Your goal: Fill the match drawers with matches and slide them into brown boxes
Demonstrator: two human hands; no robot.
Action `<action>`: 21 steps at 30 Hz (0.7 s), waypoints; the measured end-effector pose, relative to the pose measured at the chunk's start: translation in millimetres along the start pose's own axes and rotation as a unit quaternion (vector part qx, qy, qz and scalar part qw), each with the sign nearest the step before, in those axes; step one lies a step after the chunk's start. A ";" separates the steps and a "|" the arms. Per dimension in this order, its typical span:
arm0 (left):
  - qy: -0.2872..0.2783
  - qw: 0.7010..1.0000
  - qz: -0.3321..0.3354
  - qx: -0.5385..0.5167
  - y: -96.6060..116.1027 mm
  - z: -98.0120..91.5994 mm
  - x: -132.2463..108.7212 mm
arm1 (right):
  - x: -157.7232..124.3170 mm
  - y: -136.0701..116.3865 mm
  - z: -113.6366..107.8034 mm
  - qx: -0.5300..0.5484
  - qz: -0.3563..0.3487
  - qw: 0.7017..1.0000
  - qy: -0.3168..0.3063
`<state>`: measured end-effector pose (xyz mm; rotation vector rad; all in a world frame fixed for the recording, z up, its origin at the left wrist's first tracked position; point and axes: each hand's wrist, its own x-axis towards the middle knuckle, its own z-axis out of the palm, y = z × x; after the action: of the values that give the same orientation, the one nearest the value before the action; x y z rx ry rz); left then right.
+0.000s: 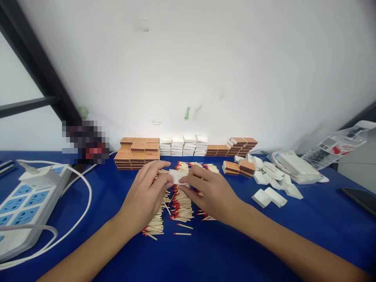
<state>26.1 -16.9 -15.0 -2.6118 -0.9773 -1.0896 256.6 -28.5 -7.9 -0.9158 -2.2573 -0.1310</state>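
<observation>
A small white matchbox tray (175, 176) is held between my two hands, above the piles of matches. My left hand (147, 188) grips its left end with thumb and fingers. On its right end, my right hand (210, 190) pinches with the fingertips; a ring shows on one finger. Red-tipped matches (182, 203) lie in several rows beneath and around both hands, partly hidden by them. Two loose matches (182, 234) rest nearer to me on the blue table. Whether anything lies inside the tray is hard to make out.
Orange matchboxes (137, 154) are stacked by the wall, beside stacked white trays (184, 145) and more orange boxes (239, 147). Loose white trays (273, 178) lie at right, near a plastic bottle (335, 145) and a dark phone-like object (360, 199). A power strip (29, 203) with white cables occupies the left.
</observation>
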 end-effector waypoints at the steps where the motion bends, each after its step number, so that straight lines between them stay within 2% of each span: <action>1: 0.003 1.000 0.001 0.008 -0.5 -0.1 0.1 | 2.1 -0.8 1.4 -0.016 -0.004 1.000 -0.009; 5: 0.024 0.996 0.015 0.084 -7.6 -2.0 1.0 | 24.9 12.3 0.2 -0.008 0.028 0.999 -0.031; 9: 0.034 0.992 0.020 0.119 -17.3 -5.0 1.0 | 63.5 51.7 0.2 -0.018 0.101 0.995 -0.014; 13: 0.032 0.992 0.033 0.118 -18.2 -5.5 -0.8 | 94.3 85.9 10.5 -0.061 0.146 0.987 -0.025; 16: 0.034 0.992 0.044 0.117 -15.2 -4.5 -2.6 | 104.2 92.8 18.5 -0.095 0.163 0.981 -0.035; 21: 0.036 0.992 0.052 0.111 -12.5 -4.4 -4.1 | 105.6 88.6 21.2 -0.131 0.171 0.975 -0.057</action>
<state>13.6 -10.9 -16.0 -2.3990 -0.8809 -0.9821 247.6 105.7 29.2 -1.4728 -2.1788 -0.2295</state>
